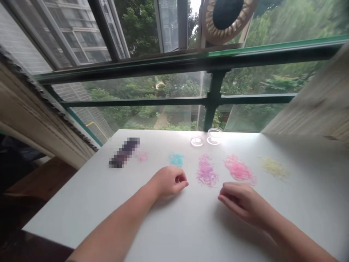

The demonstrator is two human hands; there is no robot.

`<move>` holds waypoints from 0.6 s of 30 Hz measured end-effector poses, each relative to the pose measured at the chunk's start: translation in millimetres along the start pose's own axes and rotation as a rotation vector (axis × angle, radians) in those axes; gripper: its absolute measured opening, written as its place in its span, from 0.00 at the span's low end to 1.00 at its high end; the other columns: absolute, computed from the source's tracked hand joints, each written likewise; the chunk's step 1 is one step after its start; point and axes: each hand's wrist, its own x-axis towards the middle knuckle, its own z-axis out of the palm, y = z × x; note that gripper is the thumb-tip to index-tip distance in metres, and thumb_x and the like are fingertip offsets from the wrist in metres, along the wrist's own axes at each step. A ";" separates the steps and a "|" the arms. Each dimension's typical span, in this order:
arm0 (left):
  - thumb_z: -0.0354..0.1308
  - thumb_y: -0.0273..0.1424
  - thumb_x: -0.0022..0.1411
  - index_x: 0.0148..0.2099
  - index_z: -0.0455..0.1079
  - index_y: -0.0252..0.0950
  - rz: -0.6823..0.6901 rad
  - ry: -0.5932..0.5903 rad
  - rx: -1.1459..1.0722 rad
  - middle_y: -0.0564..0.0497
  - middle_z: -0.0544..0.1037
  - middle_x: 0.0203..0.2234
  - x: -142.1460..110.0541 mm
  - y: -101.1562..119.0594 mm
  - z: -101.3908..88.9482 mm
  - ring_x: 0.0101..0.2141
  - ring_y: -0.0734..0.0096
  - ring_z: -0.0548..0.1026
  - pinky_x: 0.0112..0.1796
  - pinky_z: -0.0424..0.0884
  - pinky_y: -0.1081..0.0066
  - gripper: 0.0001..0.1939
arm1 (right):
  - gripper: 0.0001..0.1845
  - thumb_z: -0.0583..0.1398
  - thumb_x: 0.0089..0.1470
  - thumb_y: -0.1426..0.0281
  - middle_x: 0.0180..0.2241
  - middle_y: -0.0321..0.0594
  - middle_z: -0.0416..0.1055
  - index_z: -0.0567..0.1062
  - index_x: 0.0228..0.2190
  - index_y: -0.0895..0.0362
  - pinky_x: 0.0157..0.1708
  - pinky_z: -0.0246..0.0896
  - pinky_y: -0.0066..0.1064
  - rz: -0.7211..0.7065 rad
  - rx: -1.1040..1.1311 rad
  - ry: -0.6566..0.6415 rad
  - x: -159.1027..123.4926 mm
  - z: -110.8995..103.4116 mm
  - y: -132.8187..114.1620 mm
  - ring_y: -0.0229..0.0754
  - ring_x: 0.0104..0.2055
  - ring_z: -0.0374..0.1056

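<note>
My left hand [171, 182] is curled with thumb and fingertips pinched together, low over the white table, just in front of a small teal pile of thin rubber bands [176, 159]. My right hand [240, 200] is also closed in a pinch, in front of a larger pink pile of bands [238, 168]. Anything between either set of fingertips is too small to make out. A purple-pink pile of bands [207, 173] lies beyond the gap between my hands. To the right is a pale yellow pile [275, 168]; a small light pink pile [142, 156] lies at left.
Clear round containers or lids [196, 141] stand at the table's back edge, one group appearing stacked [214, 136]. A pixelated dark object [124, 153] lies at the left. Behind the white table [174, 240] runs a green window railing [136, 103].
</note>
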 end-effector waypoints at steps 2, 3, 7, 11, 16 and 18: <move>0.56 0.34 0.54 0.30 0.72 0.38 -0.054 -0.026 0.052 0.53 0.76 0.25 -1.3 -5.3 -8.2 0.26 0.73 0.71 0.29 0.64 0.74 0.07 | 0.13 0.53 0.57 0.67 0.20 0.36 0.63 0.66 0.22 0.55 0.23 0.50 0.27 -0.002 0.024 -0.066 0.0 6.7 -2.6 0.36 0.22 0.56; 0.56 0.35 0.54 0.29 0.72 0.38 -0.088 -0.037 0.071 0.53 0.76 0.24 -2.7 -9.1 -13.6 0.26 0.72 0.71 0.28 0.64 0.74 0.07 | 0.13 0.52 0.57 0.66 0.20 0.36 0.63 0.66 0.22 0.55 0.23 0.51 0.27 0.007 0.029 -0.087 0.0 8.4 -2.5 0.36 0.22 0.56; 0.56 0.37 0.53 0.29 0.72 0.38 -0.310 -0.024 0.116 0.52 0.78 0.26 -14.5 -35.7 -41.3 0.27 0.70 0.73 0.27 0.64 0.74 0.09 | 0.14 0.51 0.58 0.66 0.21 0.37 0.64 0.67 0.23 0.55 0.24 0.53 0.28 0.060 0.053 -0.115 -1.1 8.9 2.2 0.37 0.23 0.58; 0.58 0.34 0.48 0.30 0.72 0.38 -0.623 0.092 0.204 0.52 0.79 0.29 -33.9 -71.1 -67.3 0.30 0.67 0.76 0.28 0.65 0.74 0.06 | 0.15 0.50 0.59 0.64 0.21 0.38 0.65 0.67 0.23 0.55 0.24 0.54 0.29 0.078 0.061 -0.132 -2.0 9.4 4.4 0.38 0.23 0.59; 0.60 0.38 0.46 0.34 0.72 0.37 -0.832 0.204 0.238 0.48 0.80 0.34 -44.7 -94.7 -79.3 0.34 0.62 0.77 0.31 0.68 0.73 0.14 | 0.15 0.49 0.59 0.64 0.21 0.38 0.64 0.65 0.23 0.55 0.25 0.54 0.29 0.097 0.040 -0.162 -2.3 11.3 4.0 0.38 0.24 0.59; 0.61 0.39 0.46 0.37 0.72 0.36 -0.860 0.242 0.234 0.47 0.80 0.36 -43.6 -98.5 -78.4 0.36 0.62 0.77 0.32 0.68 0.73 0.16 | 0.15 0.49 0.59 0.64 0.22 0.37 0.64 0.65 0.23 0.55 0.25 0.54 0.29 0.115 0.039 -0.172 -2.8 11.5 4.7 0.38 0.24 0.59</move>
